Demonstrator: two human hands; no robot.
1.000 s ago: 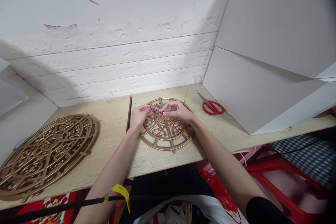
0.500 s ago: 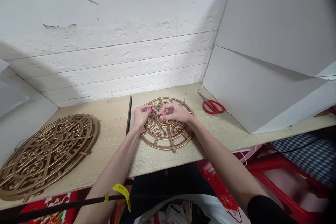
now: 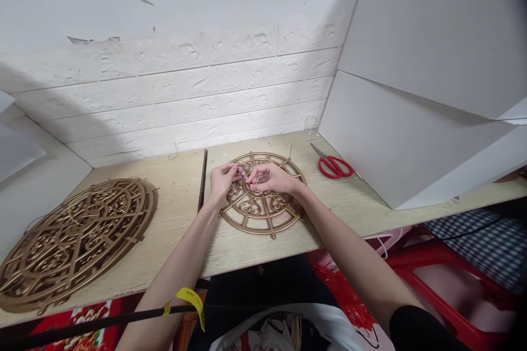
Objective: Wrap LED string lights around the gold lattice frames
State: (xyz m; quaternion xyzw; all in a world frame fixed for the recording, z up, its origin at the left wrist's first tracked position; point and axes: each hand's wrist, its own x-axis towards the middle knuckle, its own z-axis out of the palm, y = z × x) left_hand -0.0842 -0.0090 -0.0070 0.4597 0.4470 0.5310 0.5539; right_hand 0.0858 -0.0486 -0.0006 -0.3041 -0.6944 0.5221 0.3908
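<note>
Over a round gold openwork panel [image 3: 267, 225], both hands pinch a small wrapped candy [image 3: 242, 172], a narrow pink-red stick with a white pattern. My left hand [image 3: 223, 180] grips its upper end between thumb and fingertips. At the lower end, a red tip shows between the thumb and fingers of my right hand [image 3: 274, 177], which are closed on it. The panel lies flat on the wooden table, with scrollwork between its spokes; the hands hide part of its middle.
Several similar gold panels are stacked [image 3: 78, 241] at the left. Red-handled scissors [image 3: 334, 166] lie right of the panel, beside a white board [image 3: 382, 142]. A white brick-patterned wall [image 3: 185, 88] rises behind the table. A dark cable with a yellow tag [image 3: 191, 299] crosses the lower left.
Both hands keep almost the same place. The right fingers have shifted slightly around the lower end of the candy; the panel and scissors have not moved.
</note>
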